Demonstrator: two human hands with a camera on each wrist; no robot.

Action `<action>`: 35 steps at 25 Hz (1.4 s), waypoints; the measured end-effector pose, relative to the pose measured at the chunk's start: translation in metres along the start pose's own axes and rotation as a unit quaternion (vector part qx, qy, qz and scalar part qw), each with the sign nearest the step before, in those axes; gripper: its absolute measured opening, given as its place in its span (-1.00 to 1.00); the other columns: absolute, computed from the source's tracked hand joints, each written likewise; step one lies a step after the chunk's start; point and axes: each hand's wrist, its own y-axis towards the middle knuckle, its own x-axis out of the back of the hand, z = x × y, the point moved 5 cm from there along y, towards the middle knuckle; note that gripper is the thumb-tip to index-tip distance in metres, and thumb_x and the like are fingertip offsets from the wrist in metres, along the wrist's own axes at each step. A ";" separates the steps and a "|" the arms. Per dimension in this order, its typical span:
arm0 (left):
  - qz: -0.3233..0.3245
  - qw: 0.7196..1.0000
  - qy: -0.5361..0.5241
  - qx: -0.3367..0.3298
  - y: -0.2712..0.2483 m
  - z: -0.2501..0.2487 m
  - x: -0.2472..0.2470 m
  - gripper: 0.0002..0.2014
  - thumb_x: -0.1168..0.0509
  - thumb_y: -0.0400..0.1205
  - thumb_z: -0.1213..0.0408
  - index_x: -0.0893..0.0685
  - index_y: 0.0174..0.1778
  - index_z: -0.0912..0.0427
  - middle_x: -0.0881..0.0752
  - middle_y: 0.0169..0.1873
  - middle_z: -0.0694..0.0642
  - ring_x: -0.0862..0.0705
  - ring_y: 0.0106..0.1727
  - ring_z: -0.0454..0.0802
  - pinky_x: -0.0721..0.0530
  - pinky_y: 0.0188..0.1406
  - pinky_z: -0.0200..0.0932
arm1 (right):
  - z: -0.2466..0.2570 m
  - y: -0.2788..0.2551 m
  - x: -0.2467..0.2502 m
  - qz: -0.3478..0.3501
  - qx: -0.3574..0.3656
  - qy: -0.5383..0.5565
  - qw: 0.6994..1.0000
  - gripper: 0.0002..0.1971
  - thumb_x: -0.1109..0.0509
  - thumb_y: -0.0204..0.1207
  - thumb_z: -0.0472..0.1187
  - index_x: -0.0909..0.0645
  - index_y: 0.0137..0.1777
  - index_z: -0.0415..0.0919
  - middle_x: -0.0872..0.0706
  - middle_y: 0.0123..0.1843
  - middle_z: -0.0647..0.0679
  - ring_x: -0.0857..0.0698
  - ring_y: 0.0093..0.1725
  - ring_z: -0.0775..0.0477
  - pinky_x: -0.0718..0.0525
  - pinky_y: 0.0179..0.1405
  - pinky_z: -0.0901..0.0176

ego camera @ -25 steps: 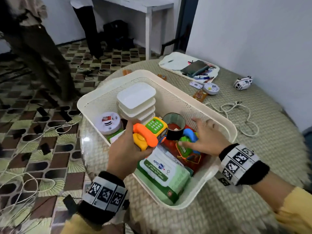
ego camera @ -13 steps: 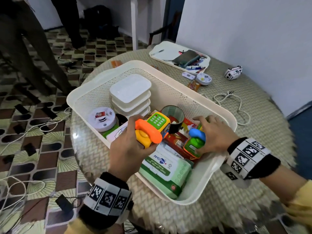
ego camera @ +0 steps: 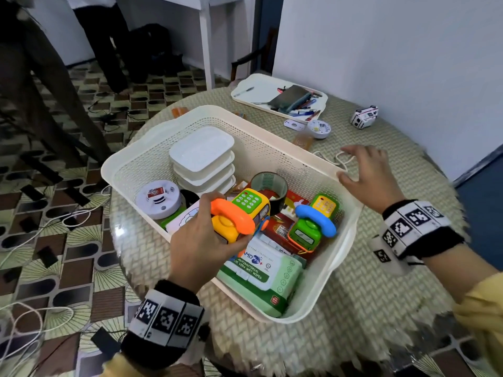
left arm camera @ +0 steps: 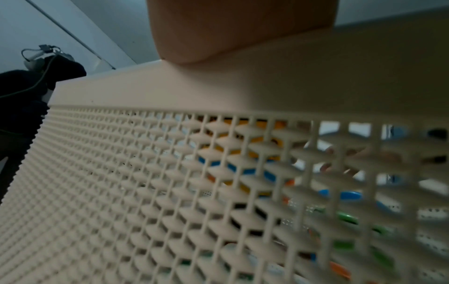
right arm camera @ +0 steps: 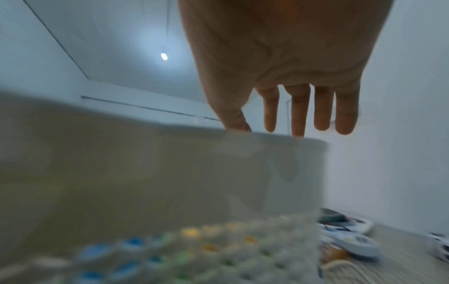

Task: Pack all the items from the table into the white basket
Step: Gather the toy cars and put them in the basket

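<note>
orange-handset toy phone (ego camera: 239,216) gripped in left hand (ego camera: 201,240) over basket (ego camera: 321,292); right hand (ego camera: 367,175) spread empty.

wipes pack (ego camera: 261,273), near end of the white basket (ego camera: 190,118): "AMDPro+", "ANTIBACTERIAL", "ALOE VERA WET WIPES" | wristbands (ego camera: 166,319), outside the basket's near edge: black-and-white square code marks | print on other things in the basket: too small to read

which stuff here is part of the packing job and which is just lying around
Job: white basket; yellow toy phone held by left hand; right hand; white cord; round white device; small toy car.

Lying about: floor cables; white desk.
</note>
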 end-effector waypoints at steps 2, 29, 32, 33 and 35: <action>0.030 1.000 -0.002 -0.008 -0.003 -0.009 -0.003 -0.26 -0.54 0.25 -0.21 -0.39 0.26 -0.08 -0.62 -0.29 -0.19 -0.63 -0.25 -0.07 -0.42 -0.39 -0.16 | -0.015 0.006 -0.013 0.037 -0.058 0.089 0.994 -0.58 -0.42 0.49 -0.28 -0.52 0.35 -0.28 -0.65 0.11 -0.28 -0.61 0.14 -0.25 -0.49 0.23 -0.04; 0.422 0.901 -0.049 0.091 -0.024 -0.034 -0.074 -0.55 -0.11 0.68 -0.15 -0.59 0.06 0.22 -0.71 0.00 0.24 -0.66 0.01 0.10 -0.56 0.18 0.10 | -0.018 -0.002 -0.035 0.027 -0.061 0.117 0.991 -0.77 -0.28 0.60 -0.24 -0.60 0.22 -0.18 -0.74 0.08 -0.26 -0.68 0.04 -0.28 -0.54 -0.06 0.01; 0.384 0.921 -0.005 0.068 -0.028 -0.038 -0.076 -0.57 -0.01 0.71 -0.15 -0.53 0.04 0.17 -0.67 -0.14 0.20 -0.63 0.03 0.17 -0.51 0.09 0.09 | -0.019 -0.002 -0.035 0.021 -0.059 0.123 0.990 -0.77 -0.29 0.59 -0.25 -0.61 0.21 -0.20 -0.74 0.07 -0.28 -0.68 0.04 -0.29 -0.56 -0.02 -0.03; 0.372 0.927 0.014 0.056 -0.029 -0.039 -0.076 -0.59 0.03 0.73 -0.13 -0.51 0.08 0.15 -0.67 -0.13 0.20 -0.63 0.04 0.20 -0.53 0.07 0.11 | -0.019 -0.001 -0.035 0.021 -0.058 0.124 0.990 -0.77 -0.29 0.59 -0.25 -0.61 0.21 -0.20 -0.75 0.07 -0.28 -0.68 0.04 -0.29 -0.56 -0.02 -0.04; 0.349 0.936 0.026 0.049 -0.029 -0.039 -0.073 -0.59 0.07 0.73 -0.14 -0.49 0.18 0.09 -0.70 -0.04 0.20 -0.64 0.08 0.22 -0.55 0.08 0.14 | -0.019 -0.001 -0.035 0.021 -0.057 0.125 0.990 -0.78 -0.29 0.59 -0.25 -0.61 0.20 -0.20 -0.75 0.07 -0.28 -0.68 0.04 -0.29 -0.58 -0.01 -0.04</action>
